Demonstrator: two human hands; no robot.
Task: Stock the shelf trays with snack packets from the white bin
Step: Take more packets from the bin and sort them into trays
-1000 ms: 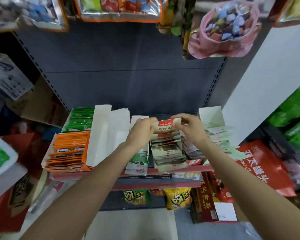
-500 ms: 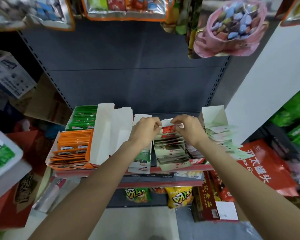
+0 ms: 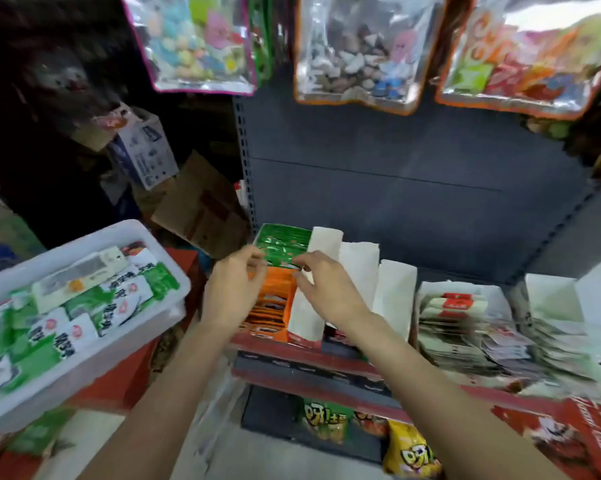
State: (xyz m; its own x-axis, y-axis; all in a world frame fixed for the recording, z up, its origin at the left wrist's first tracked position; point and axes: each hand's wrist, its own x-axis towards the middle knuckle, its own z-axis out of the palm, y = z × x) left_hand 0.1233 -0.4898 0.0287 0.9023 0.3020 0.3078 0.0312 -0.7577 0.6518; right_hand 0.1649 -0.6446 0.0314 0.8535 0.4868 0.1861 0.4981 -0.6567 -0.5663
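The white bin (image 3: pixel 122 233) stands at the left, holding several green-and-white snack packets (image 3: pixel 84 306). On the shelf, a tray of green packets (image 3: pixel 285 247) sits behind a tray of orange packets (image 3: pixel 275 299). My left hand (image 3: pixel 231 289) and my right hand (image 3: pixel 323 289) hover over these two trays with fingers loosely curled, holding nothing that I can see. Tall white tray flaps (image 3: pixel 358 271) rise just right of my right hand. Further right a tray holds red-and-white packets (image 3: pixel 458 306), with loose pale packets (image 3: pixel 552 344) fanned beside it.
Clear bags of sweets (image 3: pixel 361 50) hang overhead. Cardboard boxes (image 3: pixel 202 206) are piled behind the bin. The red shelf edge (image 3: pixel 309 355) runs below the trays, with yellow and green snack bags (image 3: pixel 410 452) on the lower level. Red cartons (image 3: pixel 569 438) sit low at the right.
Both hands let go of the red-and-white packet stack and moved left to the orange and green trays. The view swung left, bringing the white bin into sight.
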